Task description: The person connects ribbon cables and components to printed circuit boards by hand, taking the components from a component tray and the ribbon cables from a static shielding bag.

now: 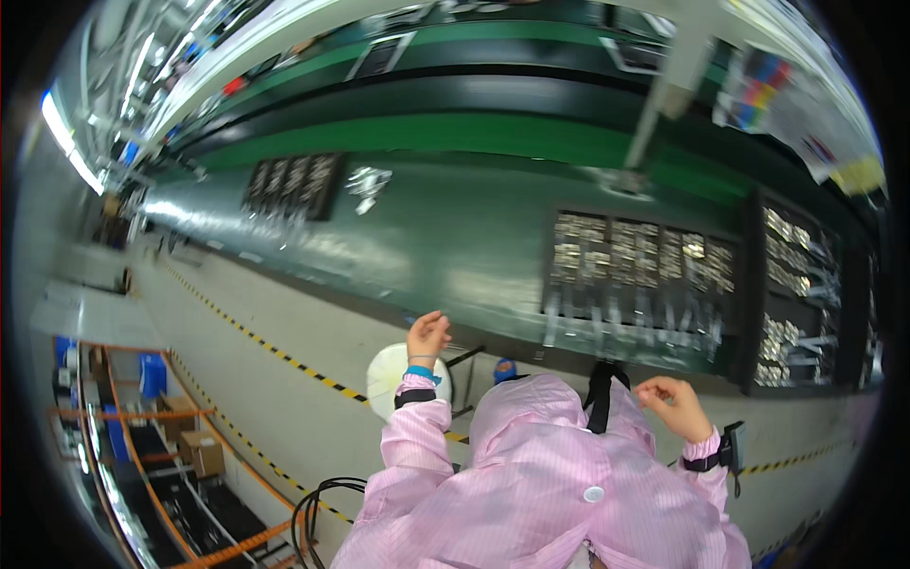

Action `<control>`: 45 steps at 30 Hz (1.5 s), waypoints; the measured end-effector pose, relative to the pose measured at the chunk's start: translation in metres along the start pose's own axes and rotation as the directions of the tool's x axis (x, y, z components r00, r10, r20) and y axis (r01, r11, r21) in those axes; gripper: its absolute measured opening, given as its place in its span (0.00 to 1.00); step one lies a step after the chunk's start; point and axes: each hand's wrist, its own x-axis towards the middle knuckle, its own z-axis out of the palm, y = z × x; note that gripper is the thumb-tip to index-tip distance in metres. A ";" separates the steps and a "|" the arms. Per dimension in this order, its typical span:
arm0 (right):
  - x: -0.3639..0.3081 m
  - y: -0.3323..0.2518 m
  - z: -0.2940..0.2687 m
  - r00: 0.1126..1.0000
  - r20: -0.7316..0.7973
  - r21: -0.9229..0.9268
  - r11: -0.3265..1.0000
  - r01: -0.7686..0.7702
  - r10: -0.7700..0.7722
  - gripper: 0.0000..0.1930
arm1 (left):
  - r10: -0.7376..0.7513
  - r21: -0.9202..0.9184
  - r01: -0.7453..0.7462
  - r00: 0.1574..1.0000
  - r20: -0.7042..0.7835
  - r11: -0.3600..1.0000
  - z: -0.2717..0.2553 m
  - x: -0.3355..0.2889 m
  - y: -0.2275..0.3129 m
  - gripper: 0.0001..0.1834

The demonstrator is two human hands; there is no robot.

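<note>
My left hand is held up in front of me, close to the front edge of the green workbench. Its fingers are loosely bent and apart, and I see nothing in them. My right hand hovers lower at my right side, short of the bench edge, with its fingers slightly bent and also bare. Beyond it on the bench lies a black tray with rows of small metallic parts and clear strips hanging toward me. A second, similar dark tray stands farther right. Neither hand touches a tray.
Another dark tray of parts and a crumpled silvery piece lie at the bench's left. A metal post rises from the bench. Below my left hand stands a round white stool. An orange-framed rack is at lower left.
</note>
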 end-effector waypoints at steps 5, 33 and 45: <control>0.043 -0.061 0.097 0.983 0.152 0.008 0.995 0.101 -0.101 0.09 | 0.279 -0.262 -0.309 0.949 -0.145 0.914 -0.105 0.011 0.062 0.24; 0.148 -0.129 0.212 0.993 -0.019 -0.022 0.993 0.115 -0.115 0.11 | -0.253 -0.306 0.366 0.901 0.352 0.879 -0.192 0.036 0.090 0.31; 0.384 -0.222 0.426 0.910 0.252 0.373 0.900 0.223 -0.330 0.14 | -0.367 -0.261 0.463 0.864 0.343 0.847 -0.226 0.101 0.010 0.22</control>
